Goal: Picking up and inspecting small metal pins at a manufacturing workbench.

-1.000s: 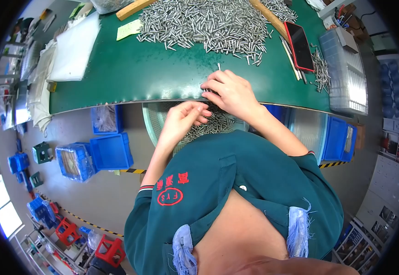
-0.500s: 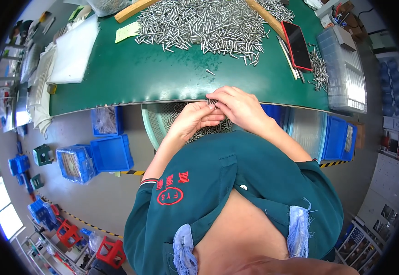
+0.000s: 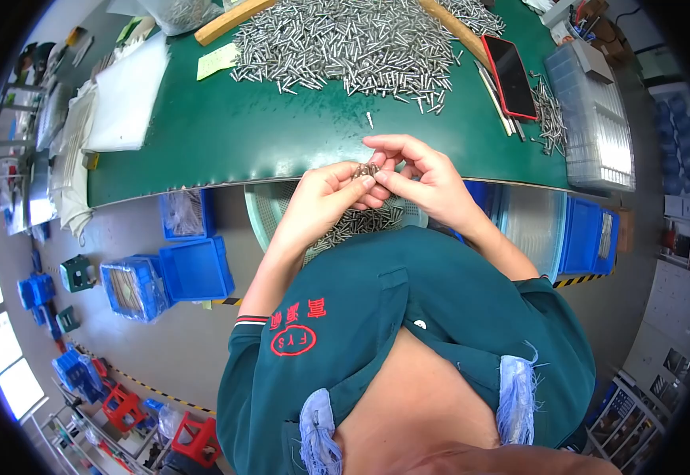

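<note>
Where the green table (image 3: 226, 134) curves toward the person, its far edge carries a wide heap of metal pins (image 3: 345, 43), close enough to draw from, with a wooden strip (image 3: 230, 22) running along that edge. At the right edge lie a clear plastic tray (image 3: 594, 119) and a red-cased phone (image 3: 511, 75), set aside from the working space. Below the near edge a round basin (image 3: 282, 214) sits at the person's lap, holding more pins, probably to catch finished ones. Both hands meet just over the near edge: the left hand (image 3: 321, 198) and right hand (image 3: 420, 174) pinch a small bunch of pins (image 3: 366, 169) between fingertips. One loose pin (image 3: 369, 119) lies alone near the heap. How many pins are held is hidden by the fingers.
</note>
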